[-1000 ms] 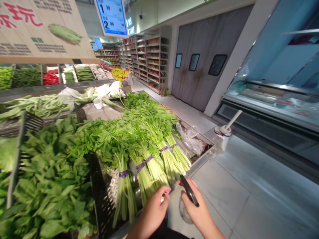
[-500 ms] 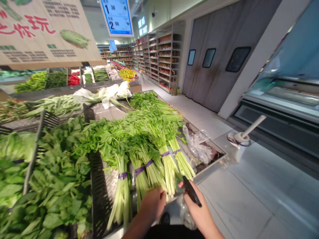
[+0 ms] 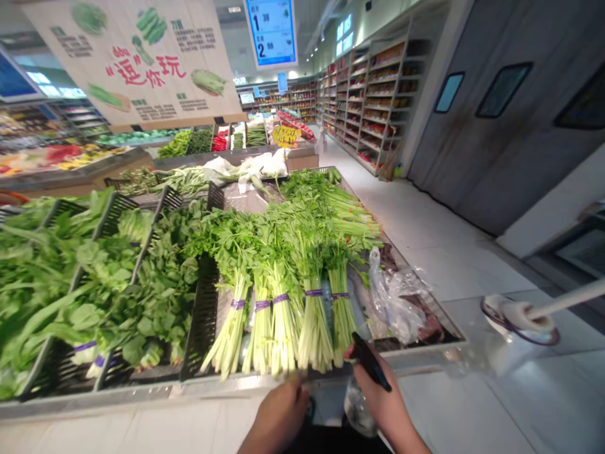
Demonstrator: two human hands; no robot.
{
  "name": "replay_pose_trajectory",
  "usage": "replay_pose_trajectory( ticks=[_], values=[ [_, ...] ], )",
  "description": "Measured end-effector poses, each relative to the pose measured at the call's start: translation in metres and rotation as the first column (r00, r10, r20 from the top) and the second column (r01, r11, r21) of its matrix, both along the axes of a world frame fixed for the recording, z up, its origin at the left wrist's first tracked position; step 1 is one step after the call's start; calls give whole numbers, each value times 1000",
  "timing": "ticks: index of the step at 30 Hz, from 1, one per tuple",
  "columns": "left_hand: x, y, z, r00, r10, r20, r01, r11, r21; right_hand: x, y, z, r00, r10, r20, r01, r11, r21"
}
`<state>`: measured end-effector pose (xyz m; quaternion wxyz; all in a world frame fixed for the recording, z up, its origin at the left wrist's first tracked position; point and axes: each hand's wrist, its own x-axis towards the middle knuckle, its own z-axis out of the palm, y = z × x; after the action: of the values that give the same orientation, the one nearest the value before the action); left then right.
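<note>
Several celery bunches [image 3: 316, 331] lie side by side with their leaves away from me, tied with purple bands. My left hand [image 3: 281, 410] is closed, just in front of the stalk ends at the display's near edge; what its curled fingers hold, if anything, is hidden. Closed around a slim black object [image 3: 371, 362], my right hand [image 3: 380, 388] is beside the rightmost bunch. The exact kind of that object cannot be made out. Below the right hand is a clear plastic item [image 3: 358, 410], partly covered by it.
Black slotted dividers [image 3: 201, 315] separate leafy greens [image 3: 163, 296] on the left. A crumpled clear plastic bag [image 3: 392, 302] lies in the right corner. A metal rim [image 3: 189, 389] edges the display. To the right, a white bin-like container [image 3: 515, 328] with a pole stands on the floor.
My view has turned left, so the display and shelves appear farther right. My left hand has drawn back from over the stalk ends. The right hand still grips the black object.
</note>
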<state>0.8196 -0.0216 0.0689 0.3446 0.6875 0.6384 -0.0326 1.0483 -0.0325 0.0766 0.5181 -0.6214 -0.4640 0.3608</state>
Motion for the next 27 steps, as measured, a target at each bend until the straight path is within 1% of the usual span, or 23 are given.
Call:
replay_pose_trajectory(
  ticks=[2, 5, 8, 10, 12, 14, 16, 19, 22, 24, 27],
  values=[
    [11, -15, 3, 997, 50, 65, -50, 999, 4, 11, -2, -2, 1000, 19, -11, -19, 1000, -1],
    [27, -33, 8, 979, 84, 185, -89, 996, 15, 21, -6, -2, 998, 19, -61, -18, 1000, 20],
    [35, -46, 11, 937, 87, 338, -89, 996, -8, 30, -6, -2, 992, -58, -109, 65, 996, 57],
    [37, -52, 12, 893, 88, 442, -83, 996, -29, 37, -5, -4, 981, -131, -145, 140, 988, 59],
    [37, -55, 12, 856, 83, 511, -81, 996, -26, 41, -3, -7, 972, -164, -169, 177, 982, 69],
    [35, -57, 14, 843, 64, 534, -75, 997, -1, 41, -3, -9, 973, -158, -167, 175, 980, 92],
    [31, -59, 19, 845, 39, 534, -62, 998, 24, 37, -5, -8, 983, -125, -136, 138, 986, 95],
    [23, -61, 25, 843, 25, 538, -52, 998, 36, 25, -13, -2, 992, -76, -102, 85, 992, 90],
    [14, -64, 29, 826, 30, 562, -78, 995, 62, 14, -18, 7, 995, -64, -82, 74, 989, 127],
    [9, -67, 29, 809, 35, 587, -101, 992, 80, 10, -18, 15, 993, -98, -72, 109, 981, 160],
    [2, -72, 26, 779, 50, 625, -122, 990, 73, 2, -13, 31, 975, -199, -102, 217, 952, 218]
  ],
)
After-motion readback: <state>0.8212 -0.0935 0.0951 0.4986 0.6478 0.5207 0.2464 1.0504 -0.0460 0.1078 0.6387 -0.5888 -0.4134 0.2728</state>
